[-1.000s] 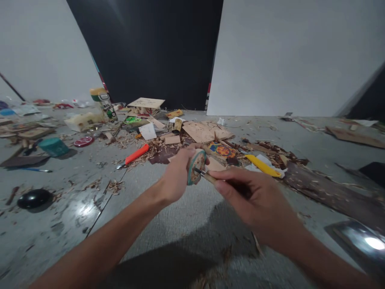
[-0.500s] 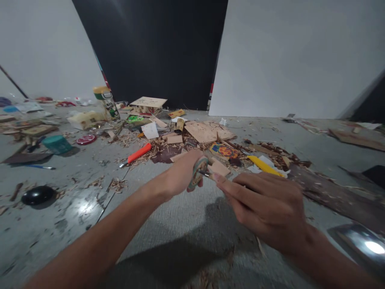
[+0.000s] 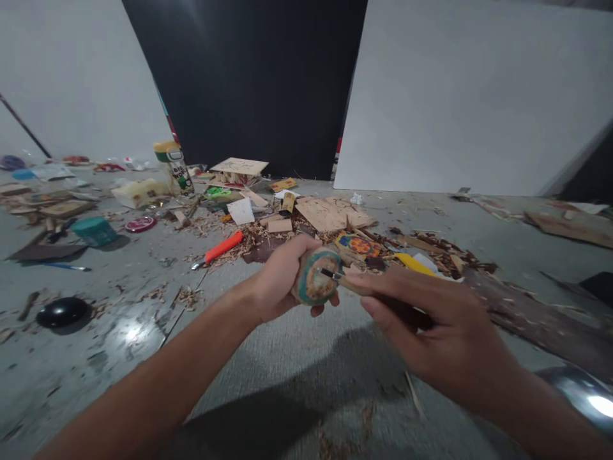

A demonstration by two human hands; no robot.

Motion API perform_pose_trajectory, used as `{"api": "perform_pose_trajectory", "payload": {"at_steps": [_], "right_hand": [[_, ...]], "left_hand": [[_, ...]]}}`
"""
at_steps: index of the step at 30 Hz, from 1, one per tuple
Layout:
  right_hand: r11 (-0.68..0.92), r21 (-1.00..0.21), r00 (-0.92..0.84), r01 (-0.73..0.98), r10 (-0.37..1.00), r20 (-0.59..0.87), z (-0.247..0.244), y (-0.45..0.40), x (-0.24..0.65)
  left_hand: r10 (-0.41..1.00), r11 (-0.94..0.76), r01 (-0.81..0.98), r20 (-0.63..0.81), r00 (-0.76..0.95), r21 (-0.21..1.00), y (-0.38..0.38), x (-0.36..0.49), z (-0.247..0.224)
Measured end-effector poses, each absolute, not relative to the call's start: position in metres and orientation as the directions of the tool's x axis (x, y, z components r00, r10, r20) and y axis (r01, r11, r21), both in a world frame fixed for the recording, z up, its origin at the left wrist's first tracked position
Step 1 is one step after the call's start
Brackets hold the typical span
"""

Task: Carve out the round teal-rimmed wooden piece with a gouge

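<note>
Closed around a rounded wooden piece (image 3: 306, 289) with a teal ring painted on it, my left hand (image 3: 281, 273) holds it up above the grey floor. Its face is turned toward me, and a rough, pale brown carved patch shows inside the ring. My right hand (image 3: 426, 319) grips a carving tool (image 3: 352, 283) with a wooden handle and a short metal tip. The tip lies at the carved patch; whether it cuts in, I cannot tell. Beyond my hands lies a painted wooden piece (image 3: 358, 244) in yellow, red and blue.
Wood shavings and scraps surround a thin wooden board (image 3: 330, 214). An orange utility knife (image 3: 223, 246) lies left of my hands, a yellow-handled tool (image 3: 412, 262) to the right. Farther left are a teal lid (image 3: 94, 231), a black dome-shaped object (image 3: 63, 312) and a bottle (image 3: 176, 169).
My left hand has turned the wooden piece so that its ringed face shows more fully. My right hand has shifted slightly, the carving tool still at the piece.
</note>
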State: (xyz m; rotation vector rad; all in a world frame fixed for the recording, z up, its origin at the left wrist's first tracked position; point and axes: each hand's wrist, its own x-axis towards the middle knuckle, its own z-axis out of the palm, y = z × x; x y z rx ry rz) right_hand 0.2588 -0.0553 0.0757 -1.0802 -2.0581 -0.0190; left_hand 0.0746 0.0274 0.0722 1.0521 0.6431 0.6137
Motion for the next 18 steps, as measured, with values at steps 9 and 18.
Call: {"api": "perform_pose_trajectory", "payload": {"at_steps": [9,18], "right_hand": [[0.632,-0.244,-0.439,0.736,0.719,0.538,0.071,-0.059,0.262],[0.641,-0.242,-0.428,0.729,0.701,0.570,0.065,-0.056,0.259]], "left_hand": [[0.766,0.345,-0.237,-0.127,0.630,0.908,0.031,0.073,0.073],[0.813,0.288,-0.193,-0.133,0.567,0.938,0.027,0.076,0.075]]}}
